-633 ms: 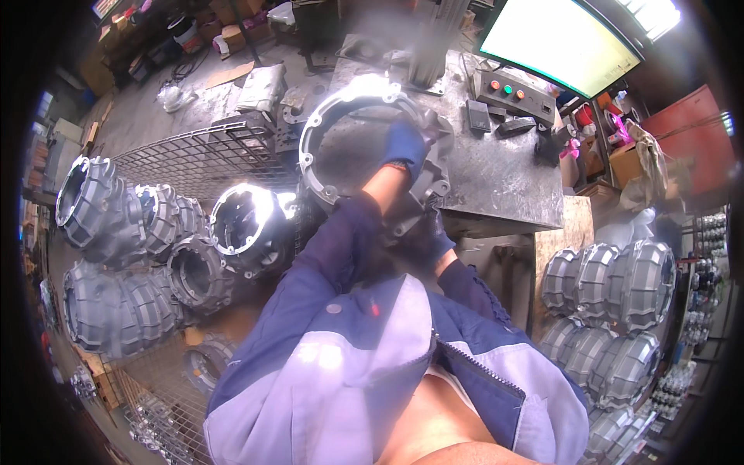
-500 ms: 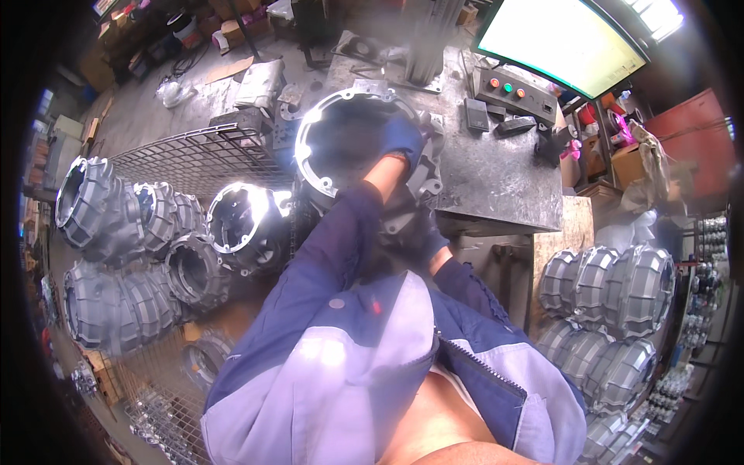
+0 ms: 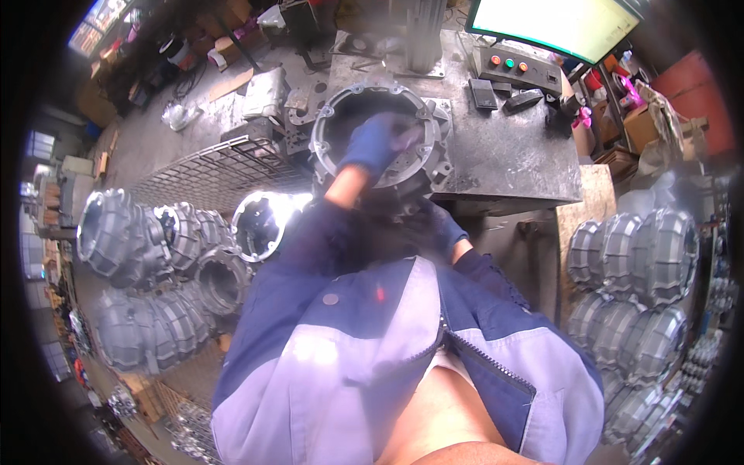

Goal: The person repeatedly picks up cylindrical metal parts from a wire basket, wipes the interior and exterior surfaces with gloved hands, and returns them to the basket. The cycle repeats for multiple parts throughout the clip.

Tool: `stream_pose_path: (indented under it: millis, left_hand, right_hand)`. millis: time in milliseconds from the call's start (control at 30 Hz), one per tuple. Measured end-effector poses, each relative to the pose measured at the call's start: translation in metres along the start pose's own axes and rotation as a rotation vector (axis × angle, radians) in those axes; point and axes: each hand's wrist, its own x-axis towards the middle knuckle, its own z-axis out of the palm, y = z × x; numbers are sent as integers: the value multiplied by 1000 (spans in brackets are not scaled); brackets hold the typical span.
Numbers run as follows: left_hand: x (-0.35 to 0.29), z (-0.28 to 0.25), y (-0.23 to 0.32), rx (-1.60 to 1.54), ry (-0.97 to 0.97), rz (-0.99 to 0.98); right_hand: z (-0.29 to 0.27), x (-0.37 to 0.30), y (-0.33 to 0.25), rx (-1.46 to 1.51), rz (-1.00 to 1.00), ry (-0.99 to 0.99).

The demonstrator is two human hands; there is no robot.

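Over the metal housing (image 3: 428,133), the left hand (image 3: 372,145) (blue-gloved) has shifted leftward.

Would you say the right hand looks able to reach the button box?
Probably, over the table edge: the right hand is at the near side of the metal casting, and dark objects sit before the button box.

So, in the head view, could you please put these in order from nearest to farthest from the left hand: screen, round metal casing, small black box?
1. Round metal casing: nearest, with the left hand over its opening.
2. Small black box: on the table, to the right.
3. Screen: farthest, upper right.
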Motion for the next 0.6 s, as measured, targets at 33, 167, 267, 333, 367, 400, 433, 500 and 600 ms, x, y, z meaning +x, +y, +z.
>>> stream_pose_path:
  millis: [33,167,267,333,367,400,433,500,600]
  left_hand:
    - [-16,-14,-9,221,-16,25]
    - [-70,-44,-59,416,-301,232]
    - [-84,-32,-79,306,-29,376]
    - [-86,-26,-85,322,-39,338]
    - [-87,-24,-85,341,-61,314]
    - [-86,-23,-85,351,-61,310]
    - [-87,-24,-84,367,-110,256]
    - [-86,-24,-81,358,-71,253]
    - [-84,-29,-81,383,-82,299]
  right_hand:
    - [-7,7,6,-45,46,46]
    - [-16,42,34,-26,58,339]
    - [-23,49,45,202,85,485]
    - [-26,51,48,-10,37,511]
    - [-28,51,50,-74,20,512]
    - [-29,52,50,-166,-19,521]
    - [-30,53,51,-221,-88,481]
    - [-31,55,52,-161,-88,470]
    - [-31,56,57,-363,-133,542]
